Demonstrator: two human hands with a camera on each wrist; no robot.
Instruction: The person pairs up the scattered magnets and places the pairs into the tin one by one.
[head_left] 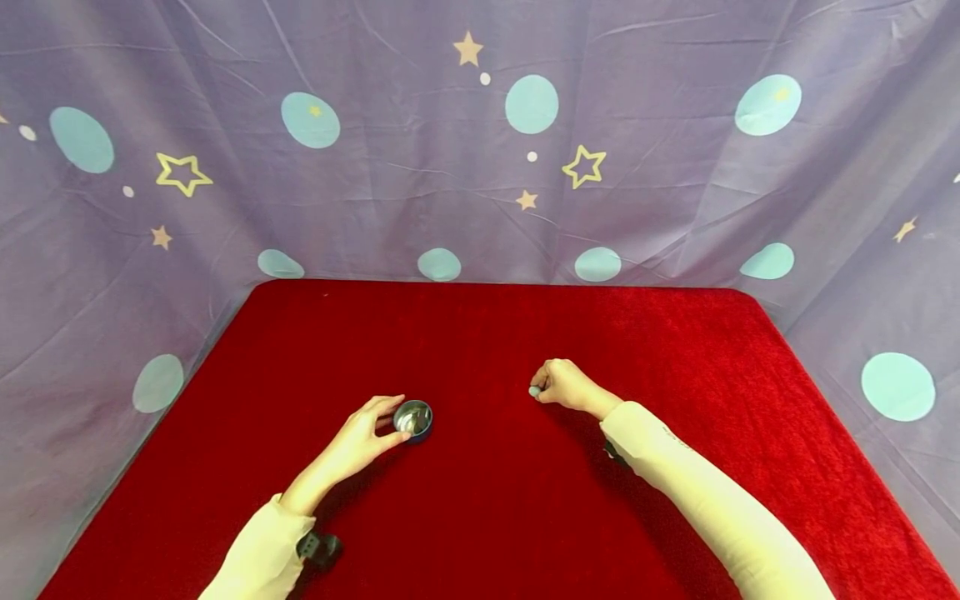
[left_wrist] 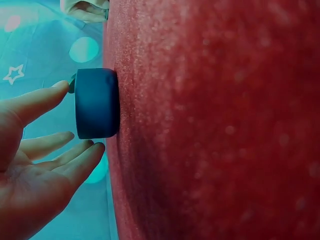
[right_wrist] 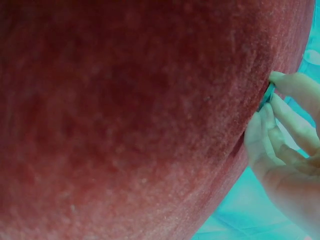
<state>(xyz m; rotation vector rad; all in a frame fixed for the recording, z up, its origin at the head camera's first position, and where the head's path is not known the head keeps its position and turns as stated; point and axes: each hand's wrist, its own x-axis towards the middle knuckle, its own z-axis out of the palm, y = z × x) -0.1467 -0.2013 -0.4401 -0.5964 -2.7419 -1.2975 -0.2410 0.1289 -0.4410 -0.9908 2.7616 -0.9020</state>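
Observation:
A small round dark-blue container (head_left: 422,432) with a shiny silvery inside stands on the red cloth. My left hand (head_left: 358,439) is spread around its left side, thumb at the near rim and fingertips by the far rim. In the left wrist view the container (left_wrist: 97,103) shows a smooth side wall, with a bit of green (left_wrist: 72,83) beside the thumb tip. A narrow gap shows between the lower fingers and the wall. My right hand (head_left: 566,385) pinches a small pale blue-green disc (head_left: 534,391) close over the cloth; edge-on, the disc (right_wrist: 267,96) looks thin.
Red plush cloth (head_left: 480,517) covers the table, whose rounded far corners meet a purple curtain (head_left: 420,167) with stars and dots. The curtain hangs along the back and both sides. Dark wrist devices, such as the left one (head_left: 318,550), sit at the cream sleeves.

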